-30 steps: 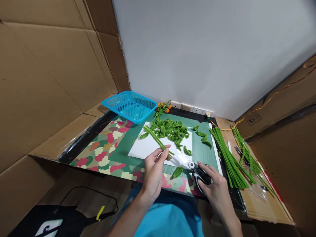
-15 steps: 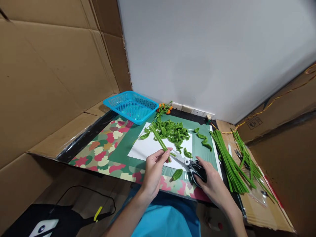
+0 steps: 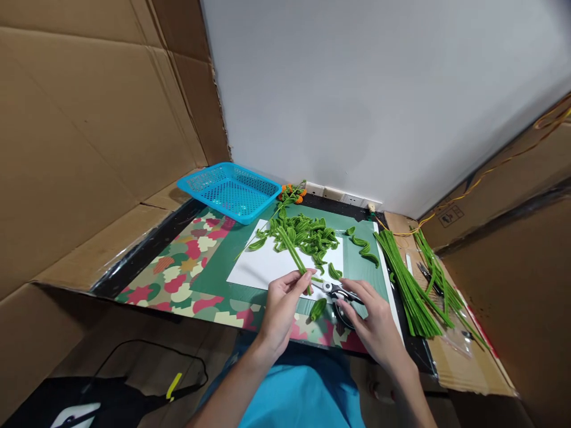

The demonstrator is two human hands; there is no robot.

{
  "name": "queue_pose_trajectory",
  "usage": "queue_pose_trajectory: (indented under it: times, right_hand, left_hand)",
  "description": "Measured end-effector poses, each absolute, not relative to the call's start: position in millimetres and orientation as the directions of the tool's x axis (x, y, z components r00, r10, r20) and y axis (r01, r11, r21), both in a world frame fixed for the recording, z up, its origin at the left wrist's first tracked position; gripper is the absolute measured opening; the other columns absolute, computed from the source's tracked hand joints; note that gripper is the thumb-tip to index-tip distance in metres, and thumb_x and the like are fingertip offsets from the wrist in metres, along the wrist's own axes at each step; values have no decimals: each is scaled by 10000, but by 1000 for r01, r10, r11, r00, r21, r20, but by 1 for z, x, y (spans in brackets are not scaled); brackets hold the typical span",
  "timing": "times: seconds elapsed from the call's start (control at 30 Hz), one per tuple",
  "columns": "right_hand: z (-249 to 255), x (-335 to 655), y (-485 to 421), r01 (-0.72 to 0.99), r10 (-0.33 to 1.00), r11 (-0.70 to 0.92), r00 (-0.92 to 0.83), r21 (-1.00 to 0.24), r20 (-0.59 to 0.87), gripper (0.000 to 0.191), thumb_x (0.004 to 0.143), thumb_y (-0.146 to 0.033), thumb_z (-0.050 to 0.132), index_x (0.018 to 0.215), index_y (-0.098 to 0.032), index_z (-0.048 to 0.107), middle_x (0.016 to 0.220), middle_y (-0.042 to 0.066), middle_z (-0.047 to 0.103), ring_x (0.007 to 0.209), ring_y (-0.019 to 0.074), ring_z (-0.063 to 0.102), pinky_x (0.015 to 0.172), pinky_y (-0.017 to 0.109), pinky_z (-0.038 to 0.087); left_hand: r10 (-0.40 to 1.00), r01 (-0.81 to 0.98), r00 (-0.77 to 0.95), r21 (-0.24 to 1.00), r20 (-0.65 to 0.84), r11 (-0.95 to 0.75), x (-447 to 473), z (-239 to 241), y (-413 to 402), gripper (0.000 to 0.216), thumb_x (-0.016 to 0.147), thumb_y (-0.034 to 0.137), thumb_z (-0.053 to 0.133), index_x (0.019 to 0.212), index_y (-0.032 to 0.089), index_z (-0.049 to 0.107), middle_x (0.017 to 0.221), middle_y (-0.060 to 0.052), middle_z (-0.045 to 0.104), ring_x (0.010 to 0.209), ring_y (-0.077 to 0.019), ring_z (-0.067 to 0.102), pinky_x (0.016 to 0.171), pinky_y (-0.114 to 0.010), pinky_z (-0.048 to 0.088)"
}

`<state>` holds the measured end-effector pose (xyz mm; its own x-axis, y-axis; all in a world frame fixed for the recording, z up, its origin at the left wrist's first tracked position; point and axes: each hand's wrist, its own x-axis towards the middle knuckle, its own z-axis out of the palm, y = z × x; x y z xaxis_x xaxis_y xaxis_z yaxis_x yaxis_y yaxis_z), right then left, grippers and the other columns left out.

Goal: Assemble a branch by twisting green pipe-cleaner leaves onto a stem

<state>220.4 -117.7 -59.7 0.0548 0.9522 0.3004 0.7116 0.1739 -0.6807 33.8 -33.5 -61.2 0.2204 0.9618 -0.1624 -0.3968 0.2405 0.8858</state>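
My left hand pinches a small bundle of straight green fuzzy pipe cleaners, which points up and away over the white paper. A short green end sticks out to the right of my fingertips. My right hand is closed around black-handled scissors, partly hidden by the fingers. Their blades reach to the pipe cleaners beside my left fingertips. Just below the scissors lies one leaf shape of twisted green pipe cleaner. Behind, a heap of similar leaves covers part of the paper.
A blue plastic basket stands at the back left, beside orange flowers. Loose leaves lie right of the heap. A long bundle of green pipe cleaners and pliers lie at right. Cardboard walls the left side.
The scissors' handles have come closer together and their blades look nearer shut. My right hand has moved slightly left, towards my left hand. The whole view has shifted a little.
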Motion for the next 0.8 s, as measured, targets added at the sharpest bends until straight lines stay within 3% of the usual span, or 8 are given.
queue_pose_trajectory:
  times: [0.13, 0.3, 0.67, 0.8]
  right_hand:
    - [-55, 192, -109, 636, 882, 253, 158, -729, 444, 215, 1065, -252, 576, 1251, -238, 683, 1152, 104, 754, 1043, 252, 735, 881, 361, 587]
    - [-52, 183, -103, 563, 874, 330, 122, -758, 471, 170, 1059, -198, 566, 1095, -230, 728, 1015, 77, 765, 925, 217, 733, 812, 327, 565]
    - [-48, 191, -103, 364, 913, 274, 192, -890, 359, 200, 1000, -323, 675, 852, -208, 748, 821, 49, 758, 755, 203, 695, 713, 310, 529]
    - [-49, 189, -101, 215, 933, 220, 238, -952, 269, 274, 954, -369, 731, 750, -186, 746, 682, 34, 712, 645, 174, 645, 630, 280, 506]
  left_hand:
    - [935, -339, 330, 908, -131, 247, 38, -56, -41, 275, 882, 413, 811, 888, 139, 830, 805, -52, 714, 807, -167, 602, 784, -254, 473]
    - [912, -323, 393, 910, -122, 260, 39, -54, -45, 275, 909, 405, 787, 875, 135, 819, 800, -54, 705, 769, -149, 582, 754, -242, 474]
    - [889, -519, 420, 755, -181, 400, 36, -49, -43, 214, 861, 318, 860, 942, 147, 758, 734, 12, 612, 640, -79, 522, 651, -175, 476]
    - [932, -516, 319, 792, -174, 325, 37, -48, -48, 217, 847, 319, 874, 933, 156, 758, 776, 0, 649, 689, -86, 556, 669, -171, 485]
